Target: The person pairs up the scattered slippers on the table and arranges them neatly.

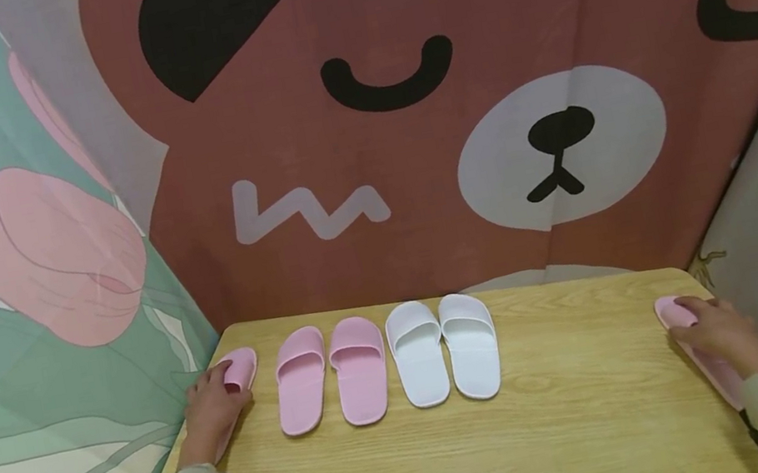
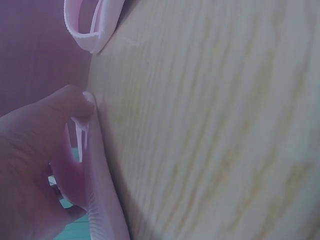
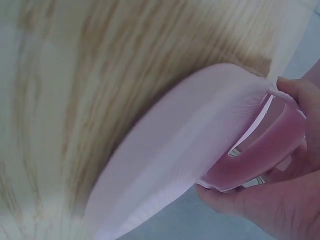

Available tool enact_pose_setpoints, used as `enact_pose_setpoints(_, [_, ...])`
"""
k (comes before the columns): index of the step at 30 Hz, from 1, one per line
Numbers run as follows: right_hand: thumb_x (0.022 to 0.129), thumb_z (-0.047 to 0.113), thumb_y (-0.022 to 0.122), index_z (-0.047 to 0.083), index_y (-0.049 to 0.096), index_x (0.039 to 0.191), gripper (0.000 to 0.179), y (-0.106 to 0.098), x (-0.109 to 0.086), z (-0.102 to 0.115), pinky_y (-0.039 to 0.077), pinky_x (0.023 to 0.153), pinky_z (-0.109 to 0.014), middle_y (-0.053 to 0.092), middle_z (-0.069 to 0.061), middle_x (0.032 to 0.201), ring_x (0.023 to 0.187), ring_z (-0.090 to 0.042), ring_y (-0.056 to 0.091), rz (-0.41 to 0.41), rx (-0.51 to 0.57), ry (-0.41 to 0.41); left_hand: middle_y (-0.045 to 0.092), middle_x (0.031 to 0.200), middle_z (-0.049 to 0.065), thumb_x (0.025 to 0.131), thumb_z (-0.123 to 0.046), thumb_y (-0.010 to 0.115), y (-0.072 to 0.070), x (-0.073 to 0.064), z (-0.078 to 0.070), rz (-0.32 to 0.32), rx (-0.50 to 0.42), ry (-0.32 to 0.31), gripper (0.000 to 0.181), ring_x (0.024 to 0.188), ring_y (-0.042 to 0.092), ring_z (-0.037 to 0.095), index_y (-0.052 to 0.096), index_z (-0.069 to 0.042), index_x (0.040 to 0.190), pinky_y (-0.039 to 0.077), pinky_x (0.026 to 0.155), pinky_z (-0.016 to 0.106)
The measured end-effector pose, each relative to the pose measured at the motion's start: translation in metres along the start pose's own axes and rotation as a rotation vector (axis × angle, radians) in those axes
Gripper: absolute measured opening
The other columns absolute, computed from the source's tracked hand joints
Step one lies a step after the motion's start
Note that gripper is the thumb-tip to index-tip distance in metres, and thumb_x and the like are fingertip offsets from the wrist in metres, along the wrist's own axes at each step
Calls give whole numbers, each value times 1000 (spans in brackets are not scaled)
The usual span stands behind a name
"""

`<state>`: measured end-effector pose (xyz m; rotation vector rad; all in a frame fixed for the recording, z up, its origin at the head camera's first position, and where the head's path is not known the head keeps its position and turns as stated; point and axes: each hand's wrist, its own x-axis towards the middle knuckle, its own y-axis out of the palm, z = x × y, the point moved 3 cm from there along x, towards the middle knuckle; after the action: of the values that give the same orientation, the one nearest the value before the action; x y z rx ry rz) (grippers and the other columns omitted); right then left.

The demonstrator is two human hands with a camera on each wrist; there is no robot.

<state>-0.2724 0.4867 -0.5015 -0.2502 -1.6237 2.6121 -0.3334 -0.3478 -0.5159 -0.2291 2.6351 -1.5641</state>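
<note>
Both hands are occupied. The left hand (image 1: 212,410) grasps the left-hand slipper (image 1: 244,365) at the left edge of the table (image 1: 586,420); the right hand (image 1: 722,335) grasps the right-hand slipper (image 1: 719,371) at the right edge. Each grip is closed about the strap (image 3: 255,162), at the far part of the slipper, so the greater part of each sole lies on the near side of the hand.

Alignment: the long axes slant in opposite senses. The left-hand slipper runs from near left, at the heel, to far right, at the toe; the right-hand slipper runs from near right to far left. The two toes therefore incline towards one another.

Position relative to the row: the pink pair (image 1: 363,387) and the white pair (image 1: 424,376) lie between the hands, toes to the far side, their axes closer to straight near-to-far. The left hand is the nearer to the row, just beside the pink pair; the right hand is well apart from the white pair, with bare table between.

Whether either held slipper bears fully on the table cannot be determined.
</note>
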Motion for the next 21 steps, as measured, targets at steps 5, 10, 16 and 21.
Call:
enact_pose_setpoints(5, [95,47,61,-8,23,150,87,0,1,-1,17,94,-80,17,-50,136,121,-71,20,6,-5,12,29,151,34,85,-28,73,0,0,-2,-15,-10,15,81,128,27,56,35,-3,152,26,102,74])
enact_pose_setpoints(10, [94,49,61,-8,25,149,88,-2,1,-1,20,93,-80,24,-51,134,121,-69,25,6,-35,16,32,150,34,85,-27,72,-2,-1,-5,-37,-9,43,78,127,29,57,37,-2,150,27,102,73])
enact_pose_setpoints(16, [94,51,62,-9,22,151,91,-2,0,2,22,95,-80,22,-52,135,122,-70,24,33,-20,37,38,145,36,84,-27,72,-2,-7,-5,-79,24,76,74,123,33,58,41,1,146,30,103,70])
enact_pose_setpoints(21, [94,51,62,-9,25,150,90,-3,-1,3,23,95,-79,24,-52,134,121,-70,26,29,-31,18,39,143,36,84,-26,71,-1,-11,-6,-87,31,71,73,120,34,58,42,1,145,32,101,69])
